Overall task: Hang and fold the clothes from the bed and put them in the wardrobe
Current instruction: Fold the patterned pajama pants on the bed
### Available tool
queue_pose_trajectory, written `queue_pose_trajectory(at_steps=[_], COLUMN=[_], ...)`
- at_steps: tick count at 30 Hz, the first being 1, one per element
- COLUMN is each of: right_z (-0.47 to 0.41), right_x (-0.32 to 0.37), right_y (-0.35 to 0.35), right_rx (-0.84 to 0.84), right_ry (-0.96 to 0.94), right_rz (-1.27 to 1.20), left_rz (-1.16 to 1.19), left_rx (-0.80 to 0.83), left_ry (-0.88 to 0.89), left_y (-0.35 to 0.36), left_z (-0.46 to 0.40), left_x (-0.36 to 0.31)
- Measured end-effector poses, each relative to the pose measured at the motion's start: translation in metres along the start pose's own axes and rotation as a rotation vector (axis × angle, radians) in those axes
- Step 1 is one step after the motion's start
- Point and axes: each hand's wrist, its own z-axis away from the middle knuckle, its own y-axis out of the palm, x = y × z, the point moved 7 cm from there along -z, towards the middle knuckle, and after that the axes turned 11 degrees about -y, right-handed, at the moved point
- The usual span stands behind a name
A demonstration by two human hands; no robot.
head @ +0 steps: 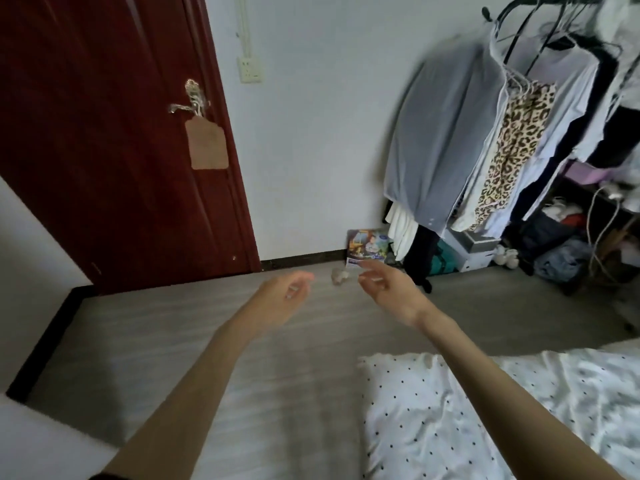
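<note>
Currently our left hand (282, 294) and right hand (388, 289) reach empty, fingers loosely open; blur near the crowded rack (540, 15) means we risk snagging hung clothes.

Motion-blurred hanging clothes (485, 133); bed (519, 410) cropped at frame edges.

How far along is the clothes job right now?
Done: several garments, including a grey shirt and a leopard-print piece, hang on the rack. In hand: nothing; left hand and right hand are empty. Left: unclear, only the dotted bedding shows.
</note>
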Motion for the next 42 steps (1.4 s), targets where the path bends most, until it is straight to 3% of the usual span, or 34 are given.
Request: queue_pose_trajectory(at_steps=[14,24,31,36,42], right_z=[-0.182,-0.189,-0.138,-0.056,0.062], right_x=[-0.202,-0.313,-0.365,-0.380,-0.407], right_y=[-0.113,-0.190,-0.222,-0.241,-0.250], right_rx=[-0.433,-0.735,-1.019,-1.187,-1.516], right_ry=[0.384,0.702,0.969,1.189,1.363], right_rz=[-0.058,-0.044,-0.089,-0.085,-0.114], left_rz=[-0.259,-0.339,-0.383,-0.441,-0.600], left_rx=[0.499,0.783,1.038,1.281,1.549], left_ry=[0.273,0.498,0.702,0.848,1.013], left_y=[0.100,0.216,0.329,0.417,0.534], left_z=[-0.336,-0.471,-0.506,-0.454,-0.366], left_x=[-0.118,-0.195,-0.275,-0.326,-0.350])
